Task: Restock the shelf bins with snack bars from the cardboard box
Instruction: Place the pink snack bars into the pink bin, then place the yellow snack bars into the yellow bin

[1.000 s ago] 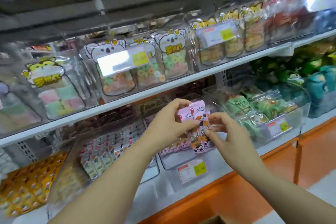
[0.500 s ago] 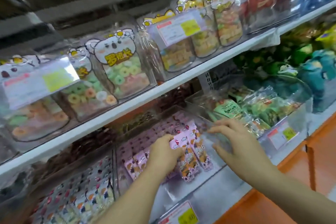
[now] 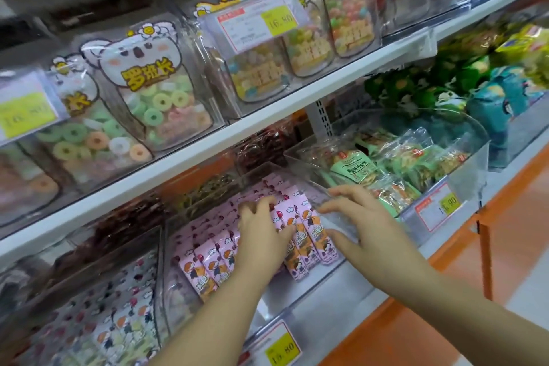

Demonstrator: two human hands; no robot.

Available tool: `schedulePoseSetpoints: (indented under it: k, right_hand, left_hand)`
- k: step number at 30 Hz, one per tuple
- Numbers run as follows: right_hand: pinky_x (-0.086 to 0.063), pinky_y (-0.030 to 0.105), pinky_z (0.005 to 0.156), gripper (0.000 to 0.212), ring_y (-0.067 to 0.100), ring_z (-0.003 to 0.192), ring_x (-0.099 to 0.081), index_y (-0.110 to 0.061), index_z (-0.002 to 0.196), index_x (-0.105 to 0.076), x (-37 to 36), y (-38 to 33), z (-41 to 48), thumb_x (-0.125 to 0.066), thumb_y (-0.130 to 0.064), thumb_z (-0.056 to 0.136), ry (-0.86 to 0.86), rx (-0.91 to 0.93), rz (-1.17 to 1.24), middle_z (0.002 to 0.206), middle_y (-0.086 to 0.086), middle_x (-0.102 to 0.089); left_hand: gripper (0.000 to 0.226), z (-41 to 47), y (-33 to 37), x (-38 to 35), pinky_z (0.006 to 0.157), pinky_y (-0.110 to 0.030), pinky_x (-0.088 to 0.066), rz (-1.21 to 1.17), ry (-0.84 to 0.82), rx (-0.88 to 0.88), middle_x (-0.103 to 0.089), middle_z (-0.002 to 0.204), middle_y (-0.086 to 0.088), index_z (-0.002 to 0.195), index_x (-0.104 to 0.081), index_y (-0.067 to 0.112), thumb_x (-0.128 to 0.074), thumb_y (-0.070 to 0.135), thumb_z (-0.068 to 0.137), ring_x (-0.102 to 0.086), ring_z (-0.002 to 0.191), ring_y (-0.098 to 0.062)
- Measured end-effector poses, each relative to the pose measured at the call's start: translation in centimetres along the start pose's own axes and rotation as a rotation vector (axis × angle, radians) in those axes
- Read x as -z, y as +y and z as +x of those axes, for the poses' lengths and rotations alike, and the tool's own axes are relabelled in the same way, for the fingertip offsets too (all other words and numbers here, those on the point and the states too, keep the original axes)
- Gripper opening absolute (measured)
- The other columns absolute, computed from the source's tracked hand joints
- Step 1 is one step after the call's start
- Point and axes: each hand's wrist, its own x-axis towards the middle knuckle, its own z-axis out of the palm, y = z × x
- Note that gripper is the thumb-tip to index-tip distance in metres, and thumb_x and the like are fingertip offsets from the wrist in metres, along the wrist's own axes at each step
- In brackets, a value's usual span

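Note:
A clear plastic bin [image 3: 300, 303] on the lower shelf holds rows of pink snack bars [image 3: 208, 261]. My left hand [image 3: 261, 235] reaches into this bin, its fingers spread and lying on the pink bars at the bin's right side. My right hand [image 3: 356, 226] is spread over the bin's clear right wall, fingers straight, thumb low against the wall. The cardboard box is out of view.
To the right stands a clear bin of green snack packs [image 3: 395, 166]; to the left, a bin of white bars [image 3: 118, 321]. The upper white shelf [image 3: 267, 119] carries bags of ring candy. Yellow price tags [image 3: 282, 348] hang on the bin fronts. An orange base runs below.
A second ago both hands held the pink bars up in front of the shelf. They have lowered them into the pink bin, and the view has moved closer and to the right.

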Motion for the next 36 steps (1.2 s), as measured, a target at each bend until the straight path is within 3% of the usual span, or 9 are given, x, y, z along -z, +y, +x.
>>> schedulePoseSetpoints:
  k: [4, 7, 12, 17, 23, 26, 30, 34, 36]
  right_hand:
    - [-0.031, 0.025, 0.095, 0.027, 0.011, 0.12, -0.036, -0.019, 0.109, -0.065, -0.1, 0.0, -0.4, -0.065, -0.008, 0.085, 0.04, 0.039, -0.056, 0.128, -0.001, -0.049]
    - [-0.043, 0.04, 0.089, 0.024, 0.022, 0.111, -0.046, -0.017, 0.101, -0.067, 0.2, -1.4, -0.5, -0.065, -0.006, 0.08, 0.099, 0.113, -0.106, 0.119, 0.007, -0.057]
    - [-0.046, 0.033, 0.08, 0.021, 0.022, 0.094, -0.055, -0.015, 0.099, -0.067, 0.8, -6.2, -1.5, -0.056, -0.011, 0.081, 0.022, 0.216, -0.097, 0.101, 0.002, -0.062]
    - [-0.051, 0.043, 0.071, 0.027, 0.026, 0.091, -0.059, -0.013, 0.102, -0.066, -0.7, -11.7, -6.9, -0.05, -0.009, 0.08, -0.246, 0.242, -0.072, 0.096, 0.004, -0.062]
    - [-0.049, 0.039, 0.081, 0.03, 0.022, 0.101, -0.057, -0.023, 0.117, -0.06, -3.8, -13.5, -16.5, -0.053, -0.011, 0.09, -0.503, -0.009, -0.103, 0.115, -0.001, -0.061]
    - [-0.048, 0.033, 0.08, 0.031, 0.021, 0.1, -0.056, -0.04, 0.118, -0.051, -5.2, -13.0, -20.7, -0.049, -0.023, 0.093, -0.705, -0.178, -0.262, 0.117, 0.001, -0.061]
    - [-0.049, 0.038, 0.079, 0.049, 0.028, 0.099, -0.057, -0.022, 0.141, -0.036, -7.9, -11.9, -24.6, -0.052, -0.025, 0.094, -1.025, -0.264, -0.411, 0.116, 0.011, -0.061]
    - [-0.048, 0.04, 0.086, 0.054, 0.032, 0.112, -0.053, -0.019, 0.142, -0.03, -9.9, -11.1, -24.9, -0.051, -0.027, 0.093, -1.056, -0.275, -0.471, 0.129, 0.015, -0.049]
    - [-0.05, 0.038, 0.081, 0.048, 0.029, 0.106, -0.055, -0.019, 0.138, -0.038, -10.8, -11.2, -24.7, -0.051, -0.03, 0.094, -1.03, -0.268, -0.478, 0.127, 0.012, -0.05]
  left_hand:
    - [0.055, -0.5, -0.7, 0.9, 0.103, -0.03, -0.035, 0.011, -0.041, -0.069, -0.031, 0.136, -0.002, 0.135, -0.041, 0.032, -0.067, 0.029, 0.087, -0.04, 0.124, -0.02]
    - [0.047, -1.6, -0.7, 2.5, 0.092, -0.016, -0.029, 0.001, -0.025, -0.159, -0.035, 0.13, 0.002, 0.132, -0.045, 0.03, -0.065, 0.026, 0.089, -0.038, 0.113, -0.008]
    - [0.029, -6.5, -0.7, 6.1, 0.074, 0.002, -0.031, -0.036, 0.001, -0.36, -0.047, 0.107, 0.009, 0.12, -0.059, 0.02, -0.062, 0.019, 0.091, -0.046, 0.088, 0.0]
    - [0.016, -14.1, -3.7, 9.8, 0.077, -0.017, -0.04, 0.003, -0.021, -0.453, -0.057, 0.096, 0.006, 0.107, -0.064, 0.018, -0.059, 0.016, 0.092, -0.051, 0.086, -0.005]
    - [0.015, -24.6, -10.8, 12.0, 0.079, -0.021, -0.045, -0.085, -0.082, -0.214, -0.058, 0.097, 0.007, 0.105, -0.064, 0.022, -0.057, 0.014, 0.093, -0.055, 0.087, -0.007]
    - [0.019, -29.4, -16.0, 11.5, 0.078, -0.016, -0.044, -0.157, -0.079, -0.006, -0.062, 0.094, 0.007, 0.1, -0.063, 0.024, -0.059, 0.009, 0.09, -0.059, 0.088, -0.009]
    - [0.02, -35.1, -22.5, 10.1, 0.081, -0.017, -0.044, -0.117, -0.202, 0.234, -0.065, 0.1, 0.001, 0.105, -0.066, 0.016, -0.063, 0.008, 0.088, -0.062, 0.094, -0.015]
    - [0.029, -37.9, -25.9, 8.6, 0.09, -0.031, -0.048, 0.062, -0.391, 0.352, -0.061, 0.118, 0.003, 0.12, -0.06, 0.027, -0.06, 0.026, 0.091, -0.059, 0.103, -0.015]
    - [0.034, -38.3, -26.1, 7.5, 0.087, -0.023, -0.046, 0.079, -0.445, 0.319, -0.055, 0.127, 0.007, 0.126, -0.055, 0.029, -0.058, 0.027, 0.093, -0.056, 0.104, -0.011]
